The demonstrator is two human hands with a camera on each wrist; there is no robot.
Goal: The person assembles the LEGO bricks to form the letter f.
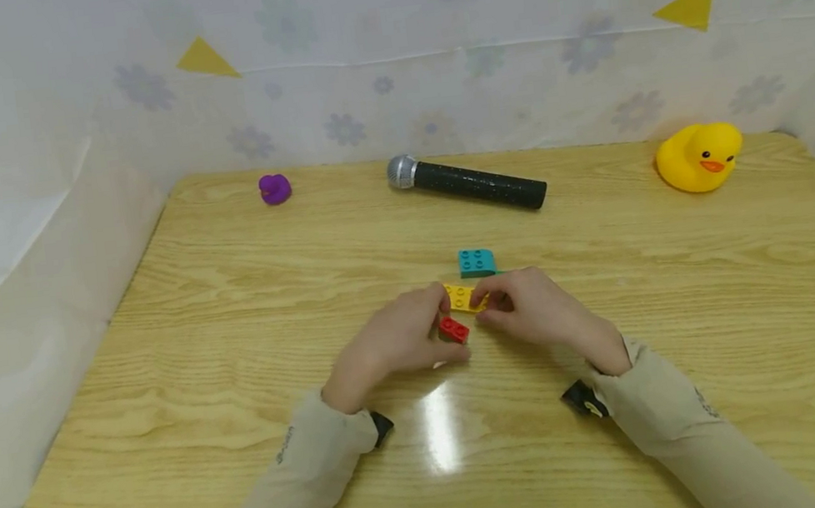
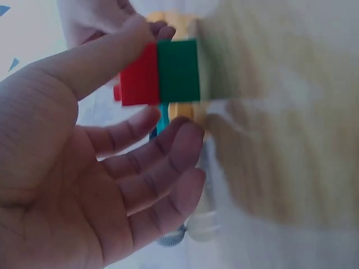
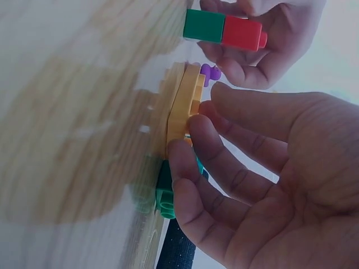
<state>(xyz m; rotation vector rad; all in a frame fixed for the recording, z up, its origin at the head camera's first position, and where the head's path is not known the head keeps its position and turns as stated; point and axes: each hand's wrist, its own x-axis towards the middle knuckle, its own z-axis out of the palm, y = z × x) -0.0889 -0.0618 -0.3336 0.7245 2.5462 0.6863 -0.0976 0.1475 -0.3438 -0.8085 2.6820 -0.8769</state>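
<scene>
One cloth backdrop (image 1: 391,113), pale, printed with grey and greenish flowers, behind the work surface.
One tabletop (image 1: 200,353), light wood grain, glossy, bearing the items below.
Two beige sleeves (image 1: 315,440), one on each forearm, with lettering.
One left hand (image 1: 395,339), fingers loosely bent and parted from the thumb around a red-and-green pair of blocks; thumb tip at the red edge, index fingertip just apart; no firm grip shown.
One right hand (image 1: 538,310), fingers relaxed and gently curved, fingertips at a yellow block, thumb standing away from it.
One toy microphone (image 1: 475,182), black speckled handle, silver head to the left, lying beyond the hands.
One yellow duck (image 1: 699,160), orange bill, near the far right corner.
Two yellow triangles (image 1: 690,7), on the backdrop.
One yellow block (image 1: 461,296), studded, flat on the wood between the hands.
One teal block (image 1: 476,263), four studs showing, just beyond the yellow.
One purple duck (image 1: 275,189), far left.
One red block (image 3: 242,32), upright atop one green block (image 3: 203,25); whether the pair touches the wood cannot be told.
</scene>
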